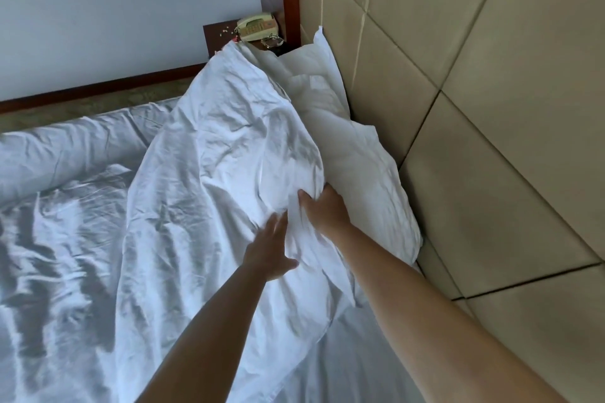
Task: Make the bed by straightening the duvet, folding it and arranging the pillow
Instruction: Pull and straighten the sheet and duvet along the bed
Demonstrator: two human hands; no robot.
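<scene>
A white, creased duvet (212,154) lies bunched across the bed, its top edge raised toward the headboard. Behind it a white pillow (357,160) leans against the padded headboard. My right hand (324,209) is shut on a fold of the duvet's edge, just in front of the pillow. My left hand (270,249) rests flat on the duvet beside it, fingers spread and holding nothing. The wrinkled bed sheet (59,255) shows at the left, with a rolled part of bedding along the far edge.
A beige padded headboard (491,108) fills the right side. A bedside table (219,38) at the far corner carries a beige telephone (257,26) and a glass ashtray (271,41). A white wall with a dark wooden skirting runs behind the bed.
</scene>
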